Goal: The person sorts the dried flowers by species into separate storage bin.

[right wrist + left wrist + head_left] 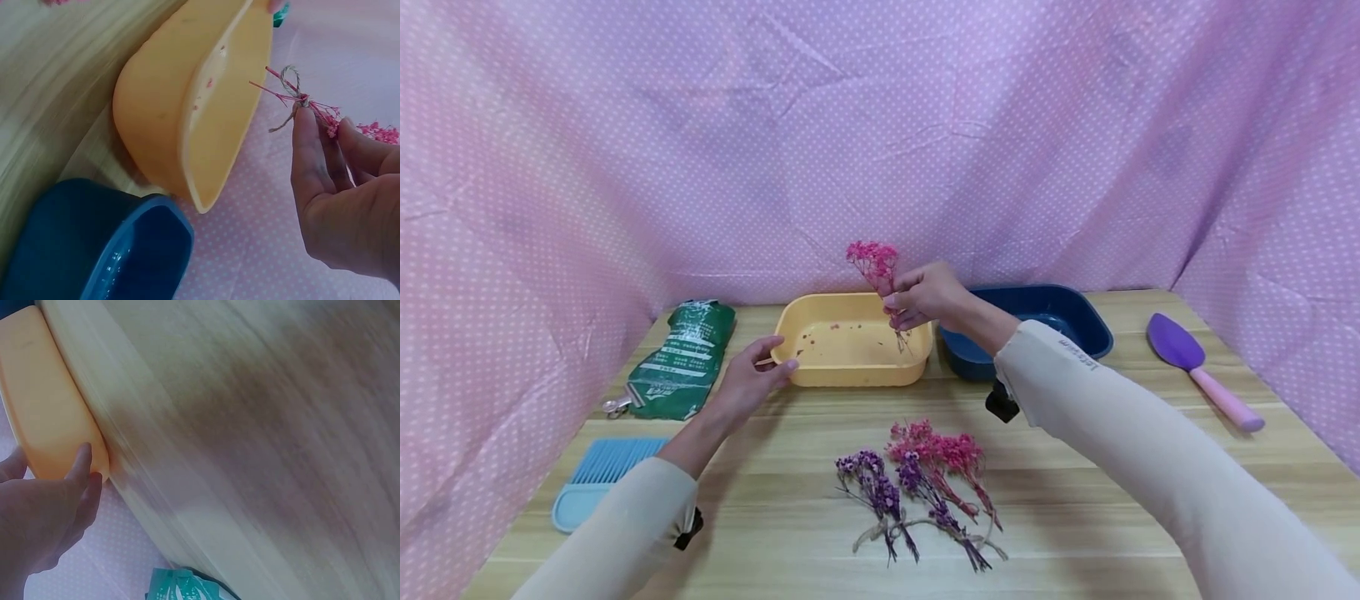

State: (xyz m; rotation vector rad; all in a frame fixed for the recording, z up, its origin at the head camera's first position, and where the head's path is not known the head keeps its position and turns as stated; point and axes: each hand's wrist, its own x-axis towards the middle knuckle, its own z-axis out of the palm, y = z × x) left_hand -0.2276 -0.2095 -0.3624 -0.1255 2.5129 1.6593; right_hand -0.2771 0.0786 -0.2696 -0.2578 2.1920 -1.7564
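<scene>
Left hand [751,379] grips basin [857,377]; right hand [931,293] pinches flowers [874,260], twine [302,100] distinct only from right wrist.

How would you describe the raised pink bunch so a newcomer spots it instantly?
Find the yellow tub on the wood-grain table. Near its right end, the right hand pinches a twine-tied bunch of pink flowers. The other bunches lie on the table; only this one is held up.

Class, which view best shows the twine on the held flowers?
The right wrist view: the twine shows close up, loop and loose end included. Head: too small to make out. Left wrist: not at all.
</scene>
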